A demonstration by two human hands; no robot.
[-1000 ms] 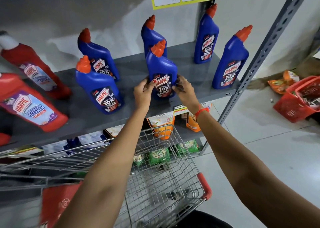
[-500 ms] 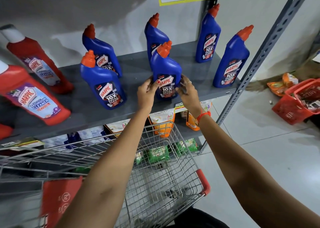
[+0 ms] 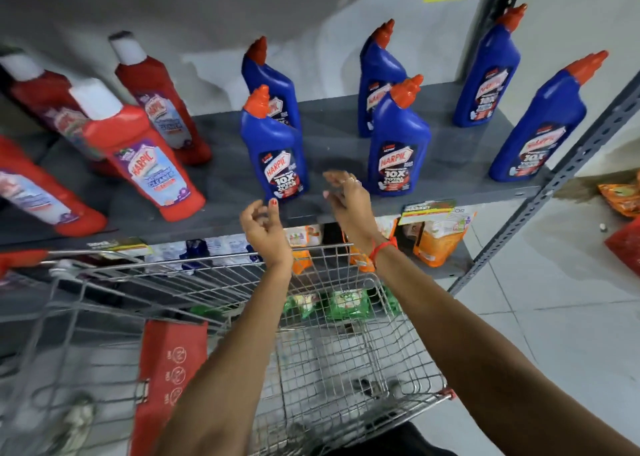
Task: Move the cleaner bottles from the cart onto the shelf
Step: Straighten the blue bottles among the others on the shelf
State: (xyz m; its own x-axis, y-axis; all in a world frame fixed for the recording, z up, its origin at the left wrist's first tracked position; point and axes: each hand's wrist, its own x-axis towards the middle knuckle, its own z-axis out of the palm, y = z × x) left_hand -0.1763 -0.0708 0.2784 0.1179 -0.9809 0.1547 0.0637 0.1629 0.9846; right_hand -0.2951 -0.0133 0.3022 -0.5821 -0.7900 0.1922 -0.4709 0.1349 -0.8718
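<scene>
Several blue Harpic cleaner bottles with orange caps stand upright on the grey shelf point(image 3: 460, 164). One blue bottle point(image 3: 398, 143) stands near the shelf's front, just right of my right hand point(image 3: 348, 199). Another blue bottle point(image 3: 275, 147) stands above my left hand point(image 3: 265, 228). Both hands hover at the shelf's front edge with fingers apart, holding nothing. Several red Harpic bottles point(image 3: 145, 154) with white caps stand on the left part of the shelf. The wire cart point(image 3: 332, 344) below my arms shows no bottles in its basket.
A red child-seat flap point(image 3: 169, 372) hangs inside the cart. Orange and green pouches point(image 3: 438, 240) fill the lower shelves behind the cart. The slotted shelf upright point(image 3: 568, 168) slants at the right. A red basket point(image 3: 627, 244) and packets lie on the tiled floor at far right.
Both hands have let go of the front blue bottle and drawn back toward the shelf edge. The view has swung left, showing more red bottles.
</scene>
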